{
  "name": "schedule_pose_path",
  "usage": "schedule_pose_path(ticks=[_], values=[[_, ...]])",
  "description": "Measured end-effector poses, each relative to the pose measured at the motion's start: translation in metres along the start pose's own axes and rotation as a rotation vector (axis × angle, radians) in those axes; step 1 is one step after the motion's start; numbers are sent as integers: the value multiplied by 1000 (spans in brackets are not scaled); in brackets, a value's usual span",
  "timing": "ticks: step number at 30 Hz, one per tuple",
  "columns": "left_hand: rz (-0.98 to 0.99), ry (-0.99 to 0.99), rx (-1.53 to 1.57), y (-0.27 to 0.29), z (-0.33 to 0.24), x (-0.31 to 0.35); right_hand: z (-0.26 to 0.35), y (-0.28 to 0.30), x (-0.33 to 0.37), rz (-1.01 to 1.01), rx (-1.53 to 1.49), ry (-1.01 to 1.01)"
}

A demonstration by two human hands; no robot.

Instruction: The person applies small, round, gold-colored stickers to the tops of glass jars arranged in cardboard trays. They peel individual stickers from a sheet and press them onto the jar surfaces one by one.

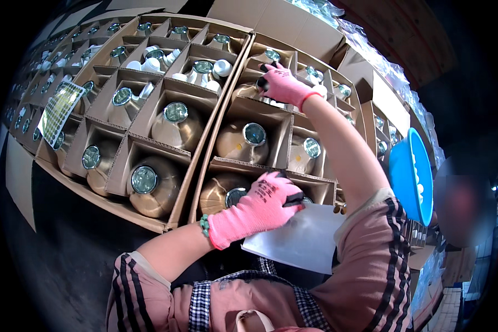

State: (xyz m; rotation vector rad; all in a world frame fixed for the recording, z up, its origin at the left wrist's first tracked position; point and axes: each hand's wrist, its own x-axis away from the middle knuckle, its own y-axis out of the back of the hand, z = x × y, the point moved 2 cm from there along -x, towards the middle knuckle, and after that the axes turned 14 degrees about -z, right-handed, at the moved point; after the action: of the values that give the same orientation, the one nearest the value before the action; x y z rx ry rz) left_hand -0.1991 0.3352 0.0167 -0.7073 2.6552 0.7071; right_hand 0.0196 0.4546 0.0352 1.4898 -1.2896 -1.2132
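Note:
My left hand, in a pink glove with black fingertips, grips a pale, glossy sticker sheet over the near edge of the middle carton. A few round gold stickers show at the sheet's right end. Beneath that hand a round-bodied, gold-tinted glass jar is partly covered. My right hand, gloved alike, reaches into a far compartment of the same carton, its fingers bent above a jar there. Whatever its fingertips hold, if anything, is too small to make out. Another gold-tinted jar stands in the compartment between my hands.
Cardboard dividers split the cartons into cells of jars. White caps lie among some jars. A sheet of round stickers rests across the left cartons. At right stands a blue basin with white pieces inside; a blurred person is beyond.

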Motion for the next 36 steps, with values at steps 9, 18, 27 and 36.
schedule_pose_path(ticks=[9, 18, 27, 36], values=[[-133, -72, 54, -3, -5, 4, 17, -21, -25, 239, 188, 174], [-139, -77, 18, -3, -2, 2, 15, -8, -17, -30, 221, 179], [-175, -45, 69, 4, -4, 0, 31, 167, 97, -365, -297, -166], [-227, 76, 215, 14, -16, -4, 69, 200, 236, -229, -517, -368]])
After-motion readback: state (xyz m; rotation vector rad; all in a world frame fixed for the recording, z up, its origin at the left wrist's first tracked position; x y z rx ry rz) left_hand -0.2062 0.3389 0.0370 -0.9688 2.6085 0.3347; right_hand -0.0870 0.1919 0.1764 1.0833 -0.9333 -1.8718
